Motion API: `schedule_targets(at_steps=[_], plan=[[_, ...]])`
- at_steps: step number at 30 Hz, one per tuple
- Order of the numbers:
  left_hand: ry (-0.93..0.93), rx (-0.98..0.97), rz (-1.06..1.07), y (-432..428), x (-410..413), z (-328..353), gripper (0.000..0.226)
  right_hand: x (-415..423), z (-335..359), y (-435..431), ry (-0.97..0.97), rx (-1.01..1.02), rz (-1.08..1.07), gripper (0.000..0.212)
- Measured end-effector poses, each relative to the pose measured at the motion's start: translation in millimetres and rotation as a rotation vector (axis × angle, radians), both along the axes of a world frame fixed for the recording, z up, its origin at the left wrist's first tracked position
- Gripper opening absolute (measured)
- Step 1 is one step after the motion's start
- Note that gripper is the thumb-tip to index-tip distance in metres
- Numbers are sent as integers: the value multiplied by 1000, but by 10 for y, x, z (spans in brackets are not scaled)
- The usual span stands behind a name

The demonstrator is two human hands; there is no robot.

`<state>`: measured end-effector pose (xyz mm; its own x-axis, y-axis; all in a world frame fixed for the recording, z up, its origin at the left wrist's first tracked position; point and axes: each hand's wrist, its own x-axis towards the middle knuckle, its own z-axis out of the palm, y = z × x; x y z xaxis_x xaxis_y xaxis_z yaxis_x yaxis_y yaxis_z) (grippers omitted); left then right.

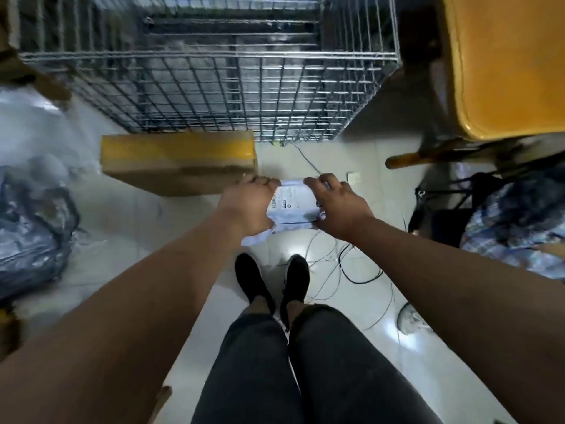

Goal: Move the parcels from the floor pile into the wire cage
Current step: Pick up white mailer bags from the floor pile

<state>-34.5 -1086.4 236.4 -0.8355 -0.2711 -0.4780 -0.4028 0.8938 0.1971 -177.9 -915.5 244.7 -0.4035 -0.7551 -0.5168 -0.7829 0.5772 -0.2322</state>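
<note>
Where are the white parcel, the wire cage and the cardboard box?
white parcel (292, 206), head view, printed label.
wire cage (214, 96), head view, front mesh wall.
cardboard box (177, 174), head view, brown face.

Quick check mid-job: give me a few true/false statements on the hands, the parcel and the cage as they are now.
1. The left hand and the right hand both grip the white parcel. True.
2. The white parcel is inside the wire cage. False: it is held outside, in front of it.
3. A cardboard box lies on the floor before the wire cage. True.
4. The tape on the cardboard box is red. False: it is yellow.
5. Cables lie on the floor. True.
</note>
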Motion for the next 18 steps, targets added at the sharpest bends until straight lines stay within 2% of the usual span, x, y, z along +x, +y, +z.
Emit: schedule_targets(at_steps=[4,9,13,18], plan=[[-4,-52,-102,-141,-369,-488,81,-242,-480,-63,22,-1,-87,86],[-13,8,-122,-150,-541,-1055,79,-390,-1097,-18,9,36,-103,85],[-66,-25,-132,-134,-359,-1438,78,-269,-1474,-58,-25,38,-35,83],[-84,-26,-3,-367,197,-1776,81,112,-1811,-461,-50,54,59,81]])
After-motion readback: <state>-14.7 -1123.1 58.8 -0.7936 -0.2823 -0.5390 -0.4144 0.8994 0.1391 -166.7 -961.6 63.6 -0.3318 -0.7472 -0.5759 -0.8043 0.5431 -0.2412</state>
